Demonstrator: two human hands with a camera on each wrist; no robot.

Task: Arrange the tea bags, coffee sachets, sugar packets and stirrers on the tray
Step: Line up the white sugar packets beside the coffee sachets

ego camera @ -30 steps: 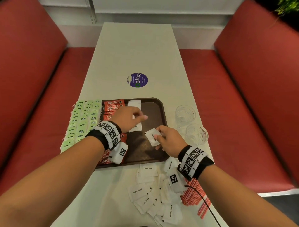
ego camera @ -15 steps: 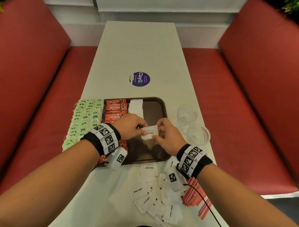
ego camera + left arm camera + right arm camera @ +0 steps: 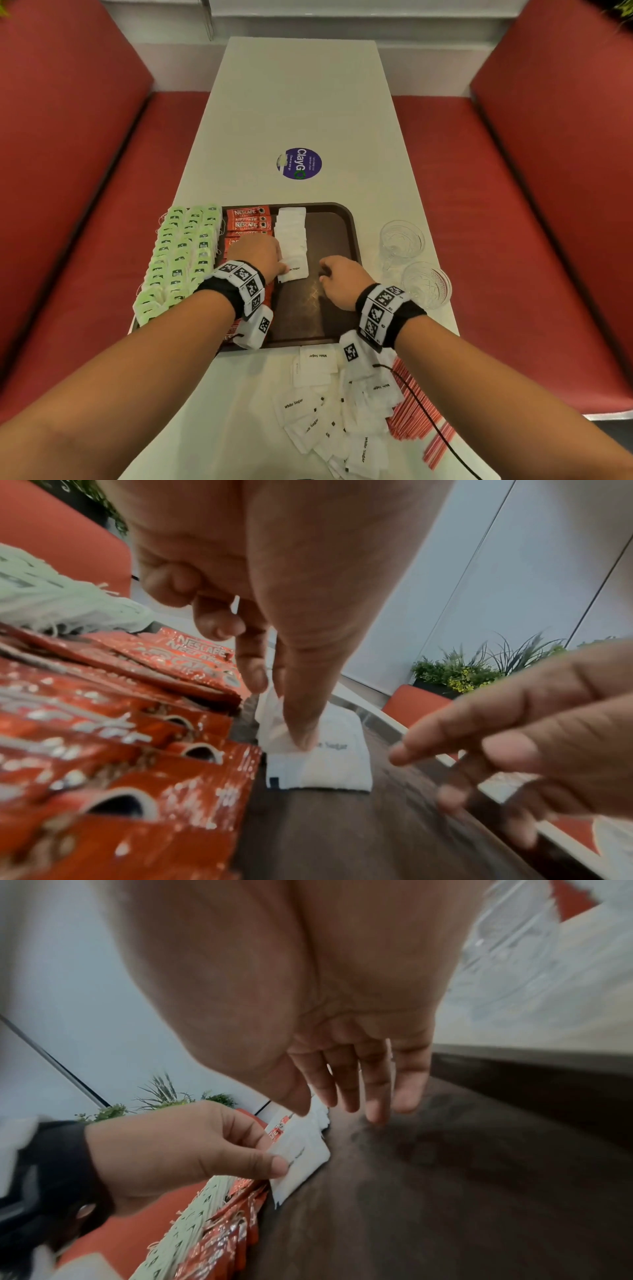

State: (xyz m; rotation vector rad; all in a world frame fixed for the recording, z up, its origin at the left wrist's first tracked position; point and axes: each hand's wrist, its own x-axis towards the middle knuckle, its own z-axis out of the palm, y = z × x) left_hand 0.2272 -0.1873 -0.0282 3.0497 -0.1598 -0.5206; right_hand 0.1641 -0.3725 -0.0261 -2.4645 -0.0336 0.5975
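Observation:
A brown tray holds rows of green tea bags, red coffee sachets and white sugar packets. My left hand pinches one sugar packet at the near end of the white row, thumb on top. The packet lies on the tray floor beside the sachets. My right hand hovers just right of it over bare tray, fingers straight and holding nothing. Loose sugar packets and red stirrers lie on the table in front of the tray.
Two clear glasses stand on the table right of the tray. A round purple sticker sits beyond the tray. Red bench seats flank the white table. The tray's right half is bare.
Both hands held the sugar packet above the tray; now the left hand has set it down at the row's near end, and the right hand has let go and drawn away to the right.

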